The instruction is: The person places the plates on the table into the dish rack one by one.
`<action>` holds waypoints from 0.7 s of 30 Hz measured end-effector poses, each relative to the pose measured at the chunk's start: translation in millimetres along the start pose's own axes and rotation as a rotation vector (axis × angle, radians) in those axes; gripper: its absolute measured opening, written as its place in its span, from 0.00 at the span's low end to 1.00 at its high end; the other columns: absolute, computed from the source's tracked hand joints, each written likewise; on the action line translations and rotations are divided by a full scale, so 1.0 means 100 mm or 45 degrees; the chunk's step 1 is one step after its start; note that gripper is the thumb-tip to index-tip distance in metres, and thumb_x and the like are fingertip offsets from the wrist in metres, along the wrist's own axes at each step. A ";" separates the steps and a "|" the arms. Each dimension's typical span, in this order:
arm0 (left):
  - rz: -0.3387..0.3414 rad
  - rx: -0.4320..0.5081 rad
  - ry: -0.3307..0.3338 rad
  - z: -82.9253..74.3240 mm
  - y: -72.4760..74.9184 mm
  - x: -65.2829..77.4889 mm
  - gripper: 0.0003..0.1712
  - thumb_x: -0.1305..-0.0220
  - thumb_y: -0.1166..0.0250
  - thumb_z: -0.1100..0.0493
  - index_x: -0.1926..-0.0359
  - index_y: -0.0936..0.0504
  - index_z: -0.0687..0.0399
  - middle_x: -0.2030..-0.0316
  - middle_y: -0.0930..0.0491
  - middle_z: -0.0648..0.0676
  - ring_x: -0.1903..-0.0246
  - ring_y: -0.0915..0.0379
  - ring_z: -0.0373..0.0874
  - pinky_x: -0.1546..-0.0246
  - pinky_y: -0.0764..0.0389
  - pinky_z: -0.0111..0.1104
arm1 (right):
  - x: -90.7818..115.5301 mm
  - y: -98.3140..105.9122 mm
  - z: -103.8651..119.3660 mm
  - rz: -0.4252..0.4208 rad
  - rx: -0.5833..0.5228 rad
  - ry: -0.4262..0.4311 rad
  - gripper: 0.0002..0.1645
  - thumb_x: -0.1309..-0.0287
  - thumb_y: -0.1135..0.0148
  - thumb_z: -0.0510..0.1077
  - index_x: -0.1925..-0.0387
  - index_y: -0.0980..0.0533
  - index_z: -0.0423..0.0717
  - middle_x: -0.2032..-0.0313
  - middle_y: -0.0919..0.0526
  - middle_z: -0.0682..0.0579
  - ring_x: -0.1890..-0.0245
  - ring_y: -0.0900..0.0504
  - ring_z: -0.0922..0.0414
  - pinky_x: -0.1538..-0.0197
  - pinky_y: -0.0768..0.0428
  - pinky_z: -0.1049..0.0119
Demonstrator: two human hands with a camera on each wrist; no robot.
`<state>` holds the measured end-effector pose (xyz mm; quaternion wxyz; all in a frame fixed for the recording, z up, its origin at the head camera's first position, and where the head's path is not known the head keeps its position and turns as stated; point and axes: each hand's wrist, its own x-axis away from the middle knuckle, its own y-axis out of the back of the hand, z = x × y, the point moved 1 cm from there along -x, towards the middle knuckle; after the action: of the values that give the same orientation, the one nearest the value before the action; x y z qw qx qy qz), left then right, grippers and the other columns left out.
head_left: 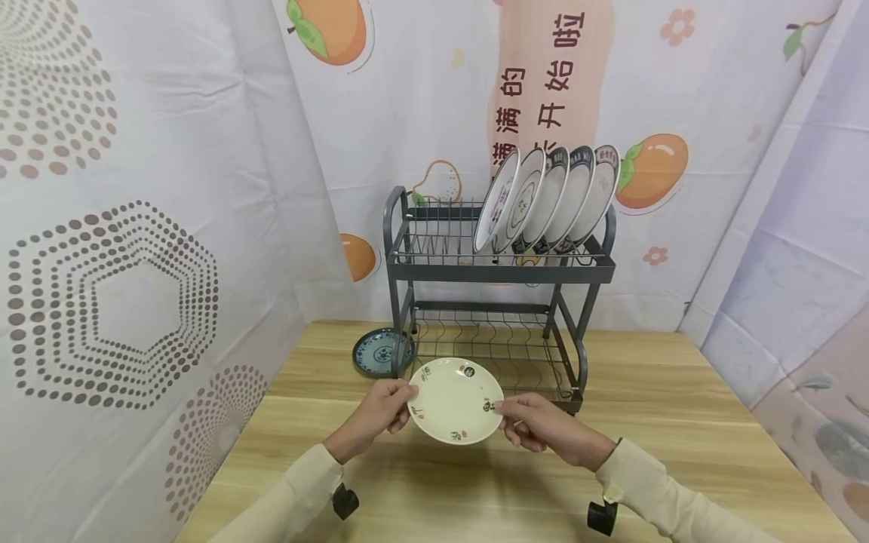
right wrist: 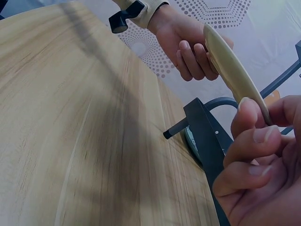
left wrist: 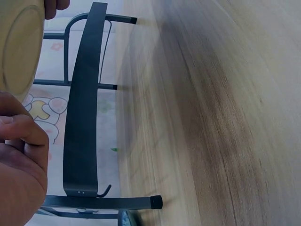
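Note:
A cream plate (head_left: 453,400) with small dark and red motifs along its rim is held up above the table, in front of the rack, its face tilted toward the head camera. My left hand (head_left: 382,411) pinches its left rim, thumb on top. On the opposite side my right hand (head_left: 546,428) grips the right rim between thumb and curled fingers. The right wrist view shows the plate (right wrist: 237,70) nearly edge-on between both hands. At the left wrist view's edge, the plate's pale underside (left wrist: 21,47) appears beside the left hand (left wrist: 21,160).
A dark two-tier dish rack (head_left: 501,273) stands at the table's back. Several white plates (head_left: 529,200) lean upright in its upper tier, toward the right. A blue patterned plate (head_left: 382,351) lies on the wooden table (head_left: 638,422) by the rack's left leg. Printed cloth hangs behind.

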<state>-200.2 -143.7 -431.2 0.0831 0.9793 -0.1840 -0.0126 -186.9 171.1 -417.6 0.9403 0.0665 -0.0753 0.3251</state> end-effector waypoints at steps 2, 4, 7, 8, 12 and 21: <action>0.014 -0.005 0.002 0.00 0.01 0.00 0.19 0.22 0.46 0.56 0.66 0.19 0.65 0.82 0.28 0.49 0.84 0.37 0.37 0.83 0.34 0.26 | 0.00 0.00 0.00 -0.012 -0.006 0.008 0.24 0.23 0.46 0.53 0.68 0.24 0.37 0.80 0.25 0.56 0.87 0.40 0.66 0.82 0.40 0.74; 0.038 -0.016 0.012 0.00 0.02 -0.02 0.18 0.23 0.45 0.55 0.66 0.19 0.63 0.82 0.28 0.49 0.84 0.37 0.38 0.82 0.34 0.26 | 0.00 0.01 0.00 -0.024 -0.017 0.029 0.22 0.23 0.46 0.51 0.68 0.24 0.37 0.80 0.25 0.56 0.86 0.39 0.66 0.82 0.40 0.74; 0.100 -0.038 0.028 0.00 0.07 -0.04 0.19 0.23 0.44 0.51 0.67 0.19 0.61 0.82 0.28 0.49 0.83 0.36 0.38 0.82 0.33 0.27 | 0.01 0.01 0.01 -0.045 -0.032 0.065 0.19 0.24 0.46 0.48 0.67 0.23 0.37 0.80 0.26 0.56 0.85 0.38 0.66 0.81 0.40 0.75; 0.118 -0.047 0.035 0.00 0.08 -0.05 0.21 0.22 0.44 0.49 0.68 0.20 0.60 0.82 0.28 0.49 0.83 0.36 0.38 0.81 0.32 0.27 | 0.01 0.02 0.02 -0.052 -0.036 0.075 0.19 0.24 0.46 0.48 0.66 0.23 0.37 0.80 0.26 0.56 0.84 0.38 0.66 0.81 0.40 0.75; 0.125 -0.026 0.057 -0.02 0.17 -0.09 0.28 0.22 0.45 0.41 0.70 0.22 0.60 0.81 0.27 0.50 0.83 0.35 0.40 0.81 0.31 0.29 | 0.03 0.04 0.06 -0.078 -0.035 0.093 0.17 0.25 0.45 0.47 0.66 0.24 0.37 0.80 0.27 0.56 0.83 0.37 0.66 0.80 0.40 0.75; -0.090 0.046 -0.006 -0.43 0.53 -0.29 0.31 0.23 0.45 0.37 0.68 0.24 0.63 0.80 0.27 0.50 0.83 0.34 0.39 0.80 0.30 0.29 | 0.11 0.08 0.09 -0.109 -0.017 0.088 0.16 0.25 0.45 0.45 0.66 0.23 0.37 0.80 0.28 0.57 0.83 0.37 0.66 0.80 0.40 0.75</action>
<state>-243.9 -175.2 -380.1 0.0645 0.9865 -0.1495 -0.0145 -184.0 182.4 -406.2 0.9559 0.0521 -0.0421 0.2860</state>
